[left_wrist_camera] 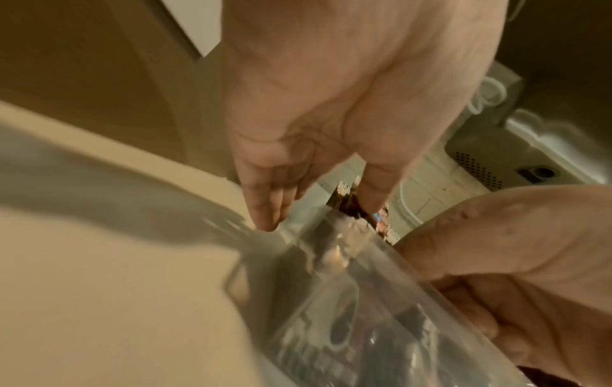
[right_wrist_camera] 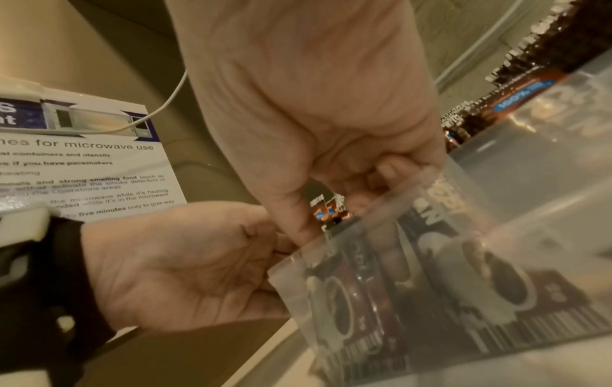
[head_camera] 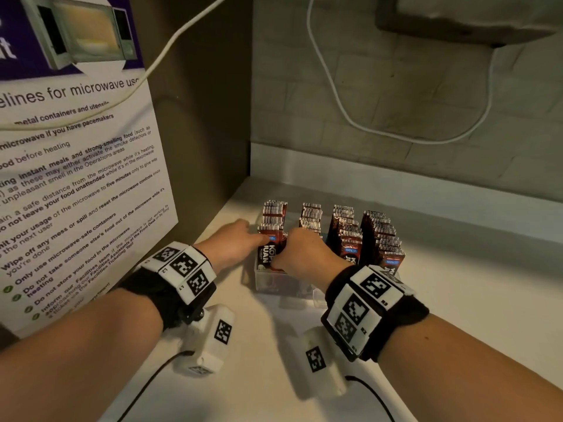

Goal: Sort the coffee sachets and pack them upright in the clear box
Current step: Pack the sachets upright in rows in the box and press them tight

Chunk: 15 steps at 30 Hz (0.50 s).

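At the clear box's (head_camera: 275,283) near-left corner, the right hand (head_camera: 306,249) pinched an upright coffee sachet (head_camera: 268,254); the left hand (head_camera: 233,239), fingers straight, pressed the row.

Both forearms reach forward side by side toward the clear box (head_camera: 275,281), each wrist wrapped in a black strap with white marker blocks. The left hand (head_camera: 231,242) sits at the box's left near corner, palm down, fingers straight, index tip pressing the front sachets (head_camera: 269,254), other fingertips (left_wrist_camera: 265,220) down the outer wall. The right hand (head_camera: 307,251) is just right of it over the box's near edge, knuckles up, fingers curled down onto the same sachets.
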Each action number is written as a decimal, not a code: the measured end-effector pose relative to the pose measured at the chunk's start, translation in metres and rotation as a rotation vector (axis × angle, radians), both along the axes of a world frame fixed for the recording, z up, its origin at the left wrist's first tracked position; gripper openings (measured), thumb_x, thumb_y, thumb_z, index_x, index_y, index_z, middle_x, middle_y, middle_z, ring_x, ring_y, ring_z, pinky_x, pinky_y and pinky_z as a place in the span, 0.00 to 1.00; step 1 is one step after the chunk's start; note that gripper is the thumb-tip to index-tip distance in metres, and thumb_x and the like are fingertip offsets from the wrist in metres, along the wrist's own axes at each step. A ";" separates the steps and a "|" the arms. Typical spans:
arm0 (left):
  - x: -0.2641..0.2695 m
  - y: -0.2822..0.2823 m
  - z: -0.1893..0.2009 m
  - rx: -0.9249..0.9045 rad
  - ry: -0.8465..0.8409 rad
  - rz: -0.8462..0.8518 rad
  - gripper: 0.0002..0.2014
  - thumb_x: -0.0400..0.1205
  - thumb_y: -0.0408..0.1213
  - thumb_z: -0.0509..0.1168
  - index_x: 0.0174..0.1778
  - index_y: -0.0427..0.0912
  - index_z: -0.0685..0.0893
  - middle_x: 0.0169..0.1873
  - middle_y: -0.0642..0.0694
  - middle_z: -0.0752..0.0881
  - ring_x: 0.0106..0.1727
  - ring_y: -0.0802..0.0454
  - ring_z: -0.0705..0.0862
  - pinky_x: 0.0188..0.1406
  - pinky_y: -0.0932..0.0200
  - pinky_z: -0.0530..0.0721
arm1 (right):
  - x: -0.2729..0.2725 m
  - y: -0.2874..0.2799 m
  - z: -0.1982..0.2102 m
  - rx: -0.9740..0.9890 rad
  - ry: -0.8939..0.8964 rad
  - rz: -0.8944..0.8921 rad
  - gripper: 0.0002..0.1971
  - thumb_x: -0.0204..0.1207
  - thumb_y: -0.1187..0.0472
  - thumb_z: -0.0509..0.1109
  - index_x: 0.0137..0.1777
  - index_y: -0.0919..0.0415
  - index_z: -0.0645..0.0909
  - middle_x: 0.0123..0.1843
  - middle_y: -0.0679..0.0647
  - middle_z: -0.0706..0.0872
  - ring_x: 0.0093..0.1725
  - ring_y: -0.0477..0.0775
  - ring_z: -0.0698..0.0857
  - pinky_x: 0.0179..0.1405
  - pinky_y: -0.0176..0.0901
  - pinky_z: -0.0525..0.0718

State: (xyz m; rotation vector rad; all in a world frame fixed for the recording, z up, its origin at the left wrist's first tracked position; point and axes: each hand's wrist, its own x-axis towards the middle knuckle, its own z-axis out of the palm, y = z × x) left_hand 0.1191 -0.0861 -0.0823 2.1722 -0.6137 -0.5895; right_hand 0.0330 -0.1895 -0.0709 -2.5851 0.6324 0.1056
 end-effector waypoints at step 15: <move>-0.016 -0.011 -0.008 -0.271 0.309 -0.044 0.21 0.84 0.25 0.52 0.70 0.47 0.74 0.56 0.36 0.85 0.50 0.44 0.84 0.46 0.53 0.85 | 0.017 0.005 -0.021 -0.061 -0.066 -0.016 0.03 0.72 0.61 0.67 0.44 0.60 0.79 0.36 0.53 0.77 0.42 0.59 0.83 0.37 0.42 0.74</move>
